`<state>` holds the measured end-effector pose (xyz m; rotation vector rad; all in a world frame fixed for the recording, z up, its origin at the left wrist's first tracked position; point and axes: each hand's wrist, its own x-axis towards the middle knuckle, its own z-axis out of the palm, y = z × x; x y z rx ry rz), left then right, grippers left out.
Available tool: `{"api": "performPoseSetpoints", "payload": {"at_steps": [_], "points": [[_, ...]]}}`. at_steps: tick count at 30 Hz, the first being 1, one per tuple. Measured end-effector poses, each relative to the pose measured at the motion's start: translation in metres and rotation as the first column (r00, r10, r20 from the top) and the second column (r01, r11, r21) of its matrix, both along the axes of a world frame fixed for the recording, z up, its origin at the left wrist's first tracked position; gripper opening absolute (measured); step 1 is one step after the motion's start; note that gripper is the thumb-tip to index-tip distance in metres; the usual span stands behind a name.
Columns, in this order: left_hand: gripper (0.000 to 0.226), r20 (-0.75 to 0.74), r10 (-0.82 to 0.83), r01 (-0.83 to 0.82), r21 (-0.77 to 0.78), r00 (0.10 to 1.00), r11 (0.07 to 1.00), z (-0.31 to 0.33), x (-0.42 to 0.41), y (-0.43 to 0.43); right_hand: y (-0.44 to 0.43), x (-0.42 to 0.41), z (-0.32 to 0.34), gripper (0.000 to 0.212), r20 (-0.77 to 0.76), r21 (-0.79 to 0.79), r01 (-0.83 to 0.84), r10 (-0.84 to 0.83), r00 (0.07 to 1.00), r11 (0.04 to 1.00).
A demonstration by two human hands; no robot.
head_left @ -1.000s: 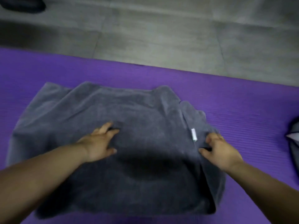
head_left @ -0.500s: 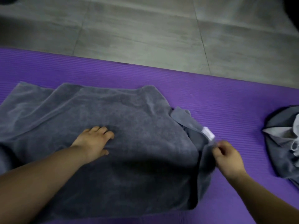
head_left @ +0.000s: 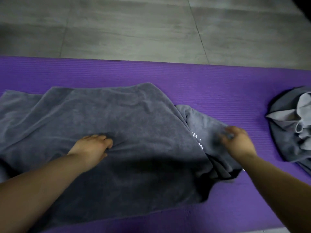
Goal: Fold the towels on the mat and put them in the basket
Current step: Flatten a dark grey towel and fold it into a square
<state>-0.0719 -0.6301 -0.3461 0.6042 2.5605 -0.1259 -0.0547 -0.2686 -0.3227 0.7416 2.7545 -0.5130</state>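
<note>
While the left hand (head_left: 94,146) digs its curled fingers into the middle of the grey towel (head_left: 134,118), gathering a small pucker of cloth between fingertips and thumb, the right hand (head_left: 239,140) closes over the towel's right end. Its fingers are bent round a turned-over flap, though motion blur hides exactly how they sit. The towel lies spread on the purple mat (head_left: 210,84), with its long axis running left to right along the mat's length and its left end passing out of view. It is thick, soft terry in 1 dull slate colour. The top layer is folded over, with a slanting edge on the right and shallow wrinkles fanning out from the left hand. The flap under the right hand is bunched in several loose pleats, and beside it a white printed label (head_left: 197,140) shows along the seam, too smeared to read. The mat is ribbed foam with fine parallel lines. Well apart to the right, a crumpled heap of other towels (head_left: 292,125), dark and pale grey, sits on the mat's edge. Beyond the mat lies a floor (head_left: 134,31) of large matte grey tiles.
</note>
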Motion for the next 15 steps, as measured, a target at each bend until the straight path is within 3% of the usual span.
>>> {"api": "performPoseSetpoints", "payload": {"at_steps": [2, 6, 10, 12, 15], "points": [[0.027, -0.003, -0.053, 0.053, -0.02, 0.999, 0.998, -0.001, 0.006, 0.001, -0.02, -0.018, -0.007, 0.043, 0.02, -0.041, -0.129, 0.13, 0.991, 0.991], [0.026, 0.01, -0.027, 0.027, 0.001, 1.0, 1.0, 0.003, 0.009, -0.004, -0.049, -0.037, -0.016, 0.055, 0.116, -0.118, -0.211, 0.224, 0.968, 0.97], [0.026, 0.005, -0.069, 0.069, -0.035, 0.998, 0.997, 0.001, 0.018, -0.012, -0.042, -0.023, -0.015, 0.034, 0.174, -0.08, -0.169, 0.181, 0.968, 0.982], [0.026, 0.022, -0.103, 0.105, -0.076, 0.994, 0.992, -0.001, 0.023, -0.011, -0.026, -0.01, -0.013, 0.035, 0.185, 0.042, -0.17, 0.16, 0.97, 0.985], [0.024, 0.033, -0.104, 0.108, -0.124, 0.994, 0.986, -0.001, 0.022, -0.009, 0.011, 0.017, -0.007, 0.04, 0.213, 0.163, -0.017, -0.018, 0.977, 0.987]]}}
